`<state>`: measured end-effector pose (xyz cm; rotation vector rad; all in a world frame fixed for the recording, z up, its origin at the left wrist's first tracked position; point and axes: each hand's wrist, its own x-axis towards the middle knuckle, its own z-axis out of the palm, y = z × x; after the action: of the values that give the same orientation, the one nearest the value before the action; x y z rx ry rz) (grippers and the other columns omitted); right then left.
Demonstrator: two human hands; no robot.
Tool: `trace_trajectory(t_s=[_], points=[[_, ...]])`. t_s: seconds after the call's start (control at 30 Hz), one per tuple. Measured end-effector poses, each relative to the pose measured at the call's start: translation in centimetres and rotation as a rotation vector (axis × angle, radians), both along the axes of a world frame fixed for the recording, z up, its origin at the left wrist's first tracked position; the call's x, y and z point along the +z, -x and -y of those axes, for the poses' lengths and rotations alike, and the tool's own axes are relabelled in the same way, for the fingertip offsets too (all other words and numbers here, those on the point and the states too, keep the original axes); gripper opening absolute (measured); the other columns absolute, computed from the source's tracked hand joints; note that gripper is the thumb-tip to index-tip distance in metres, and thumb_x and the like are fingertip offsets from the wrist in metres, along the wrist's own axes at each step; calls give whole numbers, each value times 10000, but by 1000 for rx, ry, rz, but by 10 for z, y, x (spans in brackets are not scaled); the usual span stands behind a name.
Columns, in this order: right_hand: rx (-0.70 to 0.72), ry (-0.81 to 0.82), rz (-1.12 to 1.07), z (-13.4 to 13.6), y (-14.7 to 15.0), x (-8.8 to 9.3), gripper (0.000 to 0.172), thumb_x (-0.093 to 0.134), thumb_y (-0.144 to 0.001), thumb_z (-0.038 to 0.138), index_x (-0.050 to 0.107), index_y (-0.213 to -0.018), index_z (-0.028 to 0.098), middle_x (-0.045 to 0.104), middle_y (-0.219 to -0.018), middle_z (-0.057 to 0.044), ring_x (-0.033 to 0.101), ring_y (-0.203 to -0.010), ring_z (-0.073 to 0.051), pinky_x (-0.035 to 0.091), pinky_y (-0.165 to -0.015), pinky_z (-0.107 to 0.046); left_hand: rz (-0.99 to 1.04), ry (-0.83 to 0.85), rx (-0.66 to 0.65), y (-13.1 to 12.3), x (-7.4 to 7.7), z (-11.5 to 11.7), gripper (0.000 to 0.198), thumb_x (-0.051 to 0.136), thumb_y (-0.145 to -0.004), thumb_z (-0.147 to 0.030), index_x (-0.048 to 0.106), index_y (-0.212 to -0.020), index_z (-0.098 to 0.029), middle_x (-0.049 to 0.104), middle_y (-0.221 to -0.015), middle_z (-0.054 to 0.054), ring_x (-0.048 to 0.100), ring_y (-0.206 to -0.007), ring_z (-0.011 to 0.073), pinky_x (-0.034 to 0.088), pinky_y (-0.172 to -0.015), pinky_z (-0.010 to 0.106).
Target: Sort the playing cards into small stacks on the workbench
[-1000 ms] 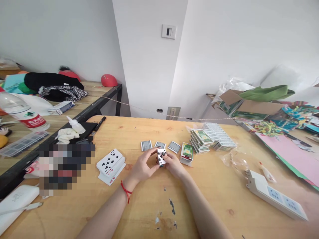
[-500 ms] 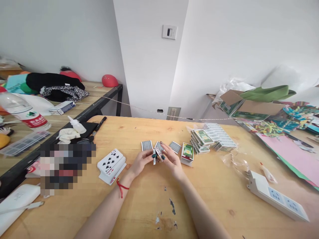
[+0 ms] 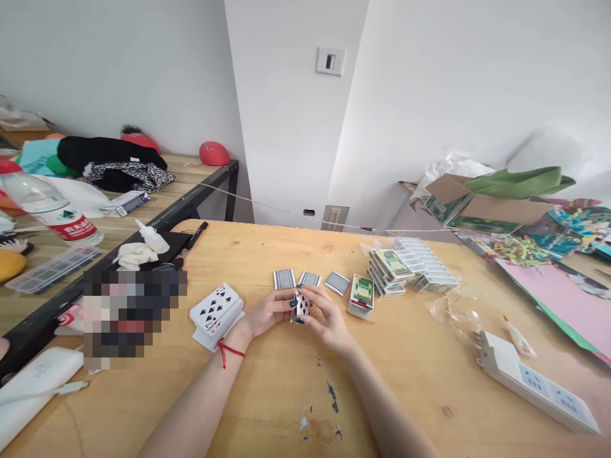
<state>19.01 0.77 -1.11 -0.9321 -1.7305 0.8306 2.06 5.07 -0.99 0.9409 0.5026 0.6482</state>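
Between my two hands, a small bunch of playing cards (image 3: 302, 306) stands tilted above the table, a black-pipped face showing. My left hand (image 3: 272, 310) grips its left side, fingers closed. On the opposite side my right hand (image 3: 328, 318) has its thumb and fingers closed around the same cards. Just beyond lie three face-down piles with grey patterned backs: a left pile (image 3: 285, 278), a middle pile (image 3: 310, 279) and a right pile (image 3: 337, 283). A face-up stack of cards (image 3: 214, 312), a seven of spades on top, rests left of my left wrist.
Right of the piles stands a green card box (image 3: 361, 292), with several stacked card boxes (image 3: 392, 264) behind it. A white power strip (image 3: 537, 381) and a glue tube (image 3: 519, 336) lie at the right. On the left are a white power bank (image 3: 38, 394) and a squeeze bottle (image 3: 153, 238).
The cards between my hands were split into two angled parts and now sit together as one bunch. My hands have drawn slightly nearer, uncovering the middle pile. The view has shifted a little.
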Motion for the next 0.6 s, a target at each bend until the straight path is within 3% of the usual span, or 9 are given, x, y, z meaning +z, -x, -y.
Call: trace_trajectory(t_s=[0.3, 0.6], points=[[-5, 46, 19, -6, -4, -3, 543, 696, -650, 352, 534, -1161, 264, 533, -1203, -82, 466, -1131, -251, 356, -968, -402, -9, 71, -1, 0, -2, -2, 278, 581, -764, -252, 595, -1021, -148, 638, -910, 84, 584, -778, 151, 439, -733, 272], [53, 157, -119, -8, -3, -10, 583, 717, -623, 337, 520, -1164, 239, 555, -1164, -82, 500, -1087, -250, 389, -944, -429, -75, 61, 38, -3, -2, -2, 262, 567, -757, -337, 602, -934, -146, 632, -784, 62, 574, -698, 146, 476, -653, 280]])
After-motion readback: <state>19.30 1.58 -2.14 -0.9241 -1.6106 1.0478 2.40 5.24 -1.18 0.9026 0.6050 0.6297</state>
